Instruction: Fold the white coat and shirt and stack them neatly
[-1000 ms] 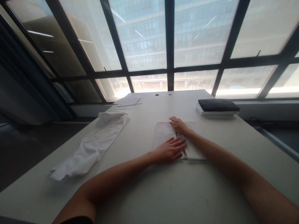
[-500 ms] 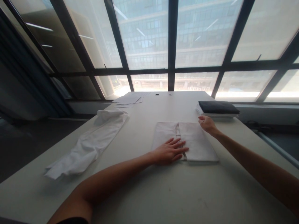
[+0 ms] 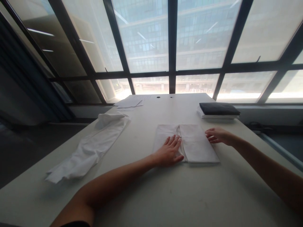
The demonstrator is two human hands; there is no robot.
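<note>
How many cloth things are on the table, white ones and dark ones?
White cloths: 2, the folded white cloth under the left hand and beside the right hand, and the loose white cloth.
Dark cloths: 1, the dark folded cloth on a pale stack.
Total: 3

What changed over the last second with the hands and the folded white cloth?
The right hand left the middle of the folded white cloth, swung out past its far right corner, then came back to rest at its right edge. The left hand stayed flat on the cloth's near left part, fingers turning slightly away. The loose white garment, the dark stack and the papers did not move.
</note>
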